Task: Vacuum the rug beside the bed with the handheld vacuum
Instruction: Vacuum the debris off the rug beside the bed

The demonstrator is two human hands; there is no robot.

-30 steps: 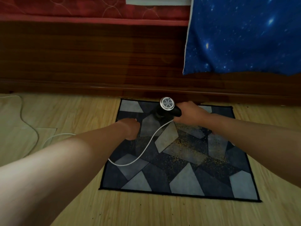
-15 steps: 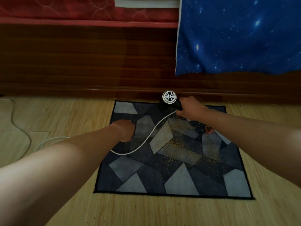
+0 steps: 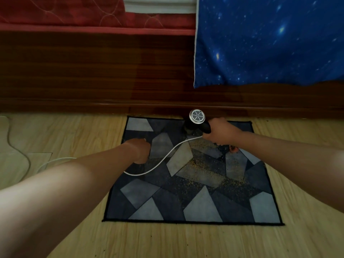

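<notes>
1. Since a moment ago we have kept our right hand (image 3: pixel 221 131) and the handheld vacuum (image 3: pixel 195 121) at the far edge of the rug (image 3: pixel 193 200), and the hand now sits a little farther to the right
2. Our right hand is closed tight around the black handle of the vacuum, and its round silver grille faces us
3. We see the vacuum's nose pointing down onto the rug, close to the wooden bed frame (image 3: pixel 93 71)
4. Our left hand (image 3: pixel 139 150) is curled into a fist and rests on the left part of the rug; we cannot tell if it holds anything
5. We see a white cord (image 3: pixel 163 159) run from the vacuum, across the rug, and under our left arm
6. Small yellow crumbs (image 3: pixel 204 170) lie across the middle of the rug
7. We see a blue star blanket (image 3: pixel 270 43) hang over the bed
</notes>
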